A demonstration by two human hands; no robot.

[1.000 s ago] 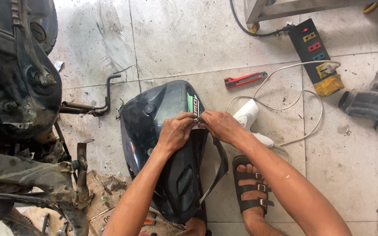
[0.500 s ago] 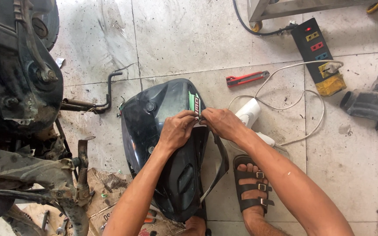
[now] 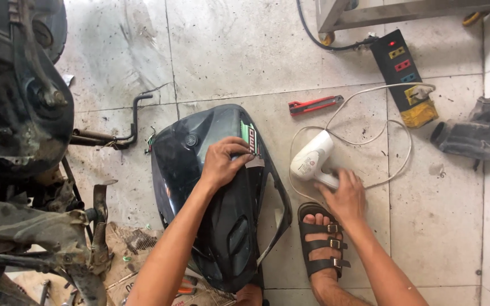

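A black scooter body panel (image 3: 199, 170) lies on the tiled floor in front of me. My left hand (image 3: 223, 162) rests on it, fingertips pinching the edge of a green, white and red sticker (image 3: 249, 139) near the panel's right rim. My right hand (image 3: 344, 195) is off the panel and closes around the handle of a white hair dryer (image 3: 312, 158) lying on the floor just right of the panel. My sandalled foot (image 3: 320, 246) sits below that hand.
A stripped scooter frame and engine (image 3: 21, 141) fills the left side. A red utility knife (image 3: 315, 105), a black power strip (image 3: 402, 71) with a yellow plug, and a black plastic duct part (image 3: 474, 133) lie on the tiles at right. Cardboard (image 3: 137, 243) lies bottom left.
My right hand has left the sticker on the panel and moved right and down onto the hair dryer's handle. My left hand stays on the sticker.
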